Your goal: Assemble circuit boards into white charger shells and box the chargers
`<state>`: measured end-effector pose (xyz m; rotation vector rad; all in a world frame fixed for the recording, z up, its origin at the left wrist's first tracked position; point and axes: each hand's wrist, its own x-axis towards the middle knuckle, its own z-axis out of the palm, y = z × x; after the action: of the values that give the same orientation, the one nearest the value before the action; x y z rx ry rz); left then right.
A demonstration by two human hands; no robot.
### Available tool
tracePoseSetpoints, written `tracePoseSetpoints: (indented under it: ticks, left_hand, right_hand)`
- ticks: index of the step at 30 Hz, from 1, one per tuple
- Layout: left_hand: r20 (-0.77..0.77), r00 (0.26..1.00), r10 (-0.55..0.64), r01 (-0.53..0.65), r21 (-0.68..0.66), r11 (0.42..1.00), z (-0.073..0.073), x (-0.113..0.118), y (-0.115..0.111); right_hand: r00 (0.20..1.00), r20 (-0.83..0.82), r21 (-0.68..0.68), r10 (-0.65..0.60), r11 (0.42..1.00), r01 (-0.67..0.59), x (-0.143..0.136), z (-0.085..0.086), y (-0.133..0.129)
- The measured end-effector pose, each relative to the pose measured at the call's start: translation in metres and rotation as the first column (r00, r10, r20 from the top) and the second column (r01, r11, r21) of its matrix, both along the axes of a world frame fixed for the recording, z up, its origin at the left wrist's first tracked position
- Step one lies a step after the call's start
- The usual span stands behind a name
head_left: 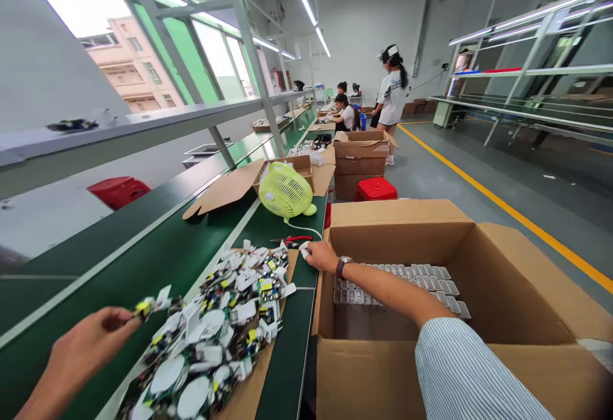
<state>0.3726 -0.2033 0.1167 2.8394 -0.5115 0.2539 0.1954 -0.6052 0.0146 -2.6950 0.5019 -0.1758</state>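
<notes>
My left hand (pixel 93 340), at the lower left, pinches a small circuit board (pixel 143 308) with a yellow part and a white piece at its far end. My right hand (pixel 320 256) reaches over the left side of a large cardboard box (pixel 402 232). Its fingers are closed on a small white plastic piece (pixel 303 249), blurred and partly hidden. Between my hands lies a heap of circuit boards with white plastic parts (pixel 244 315), spread over cardboard on the green bench (pixel 287 356). Rows of white plastic cases (pixel 421 273) lie in the box, below my right forearm.
Red-handled pliers (pixel 297 239) lie just beyond my right hand. A yellow-green fan (pixel 285 190) stands farther along, its white cable running towards me. Past the box are a red stool (pixel 377 188) and stacked cartons (pixel 360 155). A person (pixel 393 94) stands farther off; others sit along the bench.
</notes>
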Motion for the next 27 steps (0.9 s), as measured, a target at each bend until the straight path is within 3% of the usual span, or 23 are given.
tracePoseSetpoints:
  ticks: [2, 4, 7, 10, 17, 22, 27]
  left_hand:
    - [0.025, 0.998, 0.052, -0.05, -0.079, 0.996, 0.028, -0.022, -0.01]
    - [0.082, 0.996, 0.023, -0.011, -0.147, 0.989, 0.051, -0.039, -0.023]
    - [0.134, 0.98, -0.145, 0.171, -0.213, 0.962, 0.064, -0.048, -0.042]
    - [0.051, 0.975, -0.215, 0.221, -0.207, 0.953, 0.049, -0.036, -0.045]
    - [-0.257, 0.964, -0.073, 0.022, -0.196, 0.98, -0.015, 0.022, -0.017]
    - [-0.355, 0.932, -0.075, -0.014, -0.242, 0.97, -0.038, 0.055, -0.011]
    - [-0.407, 0.91, -0.081, -0.036, -0.27, 0.962, -0.057, 0.077, -0.024]
  right_hand:
    - [1.0, -0.017, -0.01, 0.001, 1.0, -0.002, 0.001, -0.004, 0.0]
    - [1.0, -0.027, -0.022, 0.011, 1.0, -0.012, 0.004, -0.009, -0.001]
    - [0.999, -0.034, -0.046, 0.031, 0.998, -0.033, 0.011, -0.016, -0.004]
    - [0.999, -0.032, -0.077, 0.029, 0.997, -0.031, 0.014, -0.018, -0.006]
    - [0.999, -0.033, -0.107, 0.002, 0.994, -0.005, 0.014, -0.018, -0.007]
    - [1.0, -0.026, -0.12, -0.01, 0.993, 0.007, 0.016, -0.02, -0.008]
    - [1.0, -0.008, -0.114, -0.001, 0.994, 0.0, 0.018, -0.022, -0.011]
